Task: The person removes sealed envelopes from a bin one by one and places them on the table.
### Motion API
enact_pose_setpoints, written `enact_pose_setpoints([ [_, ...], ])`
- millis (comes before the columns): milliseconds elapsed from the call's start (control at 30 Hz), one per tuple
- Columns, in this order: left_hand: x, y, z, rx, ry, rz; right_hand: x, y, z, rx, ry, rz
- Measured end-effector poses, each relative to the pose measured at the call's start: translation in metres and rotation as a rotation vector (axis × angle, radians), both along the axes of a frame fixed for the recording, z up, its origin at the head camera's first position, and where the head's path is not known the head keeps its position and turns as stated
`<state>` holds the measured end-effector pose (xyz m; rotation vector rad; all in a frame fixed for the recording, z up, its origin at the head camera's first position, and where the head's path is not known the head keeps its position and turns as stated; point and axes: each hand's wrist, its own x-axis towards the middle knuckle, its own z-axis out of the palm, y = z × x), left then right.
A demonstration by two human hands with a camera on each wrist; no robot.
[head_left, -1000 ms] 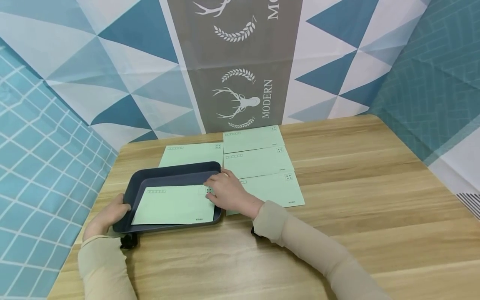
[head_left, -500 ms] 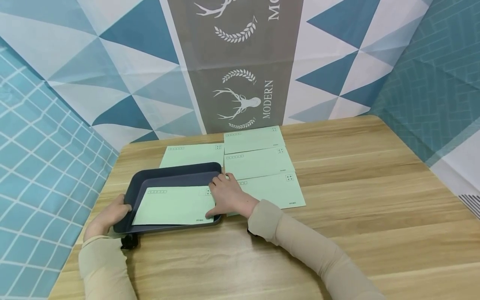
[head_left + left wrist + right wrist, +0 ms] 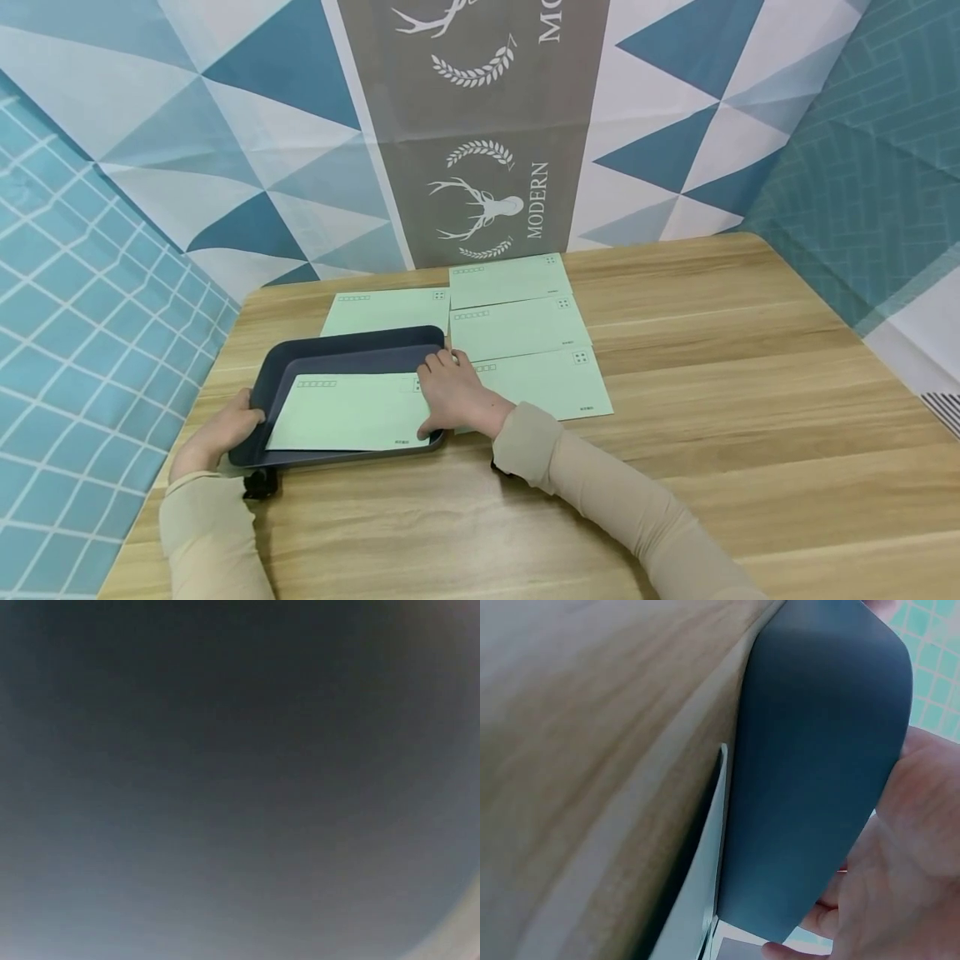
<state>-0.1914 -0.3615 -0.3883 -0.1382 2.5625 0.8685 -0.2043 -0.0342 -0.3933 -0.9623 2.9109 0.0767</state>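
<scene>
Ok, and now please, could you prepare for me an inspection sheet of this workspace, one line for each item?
Surface: wooden-looking table with visible grain.
Job's things: dark tray; inside it, a pale green envelope, any beneath not visible. Four more envelopes show on the table: three in a column to the right, one partly hidden behind the tray.
Clutter: nothing seen.
Hands: left hand grips the tray's left end, thumb over the rim; right hand holds its right end. The left wrist view is too dark and blurred to help.
Cables: nothing seen.
Surroundings: patterned backdrop with triangles, tile print and "MODERN" stag panel.
</scene>
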Motion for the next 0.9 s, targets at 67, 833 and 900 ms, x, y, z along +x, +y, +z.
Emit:
enact_pose_setpoints([
  [67,0.0005,0.0003,-0.0001,0.000,-0.004,0.003,-0.0002,-0.0002,-0.0006,-0.005,0.004,-0.001],
  [833,0.0004,-0.0016,-0.0042,0.005,0.008,-0.009,0.0079,-0.0041,-0.0039,-0.219,0.032,-0.014],
  [900,-0.0002,-0.0016,-0.0041,0.010,-0.003,-0.005,0.0081,-0.0040,-0.0029,-0.245,0.016,-0.025],
])
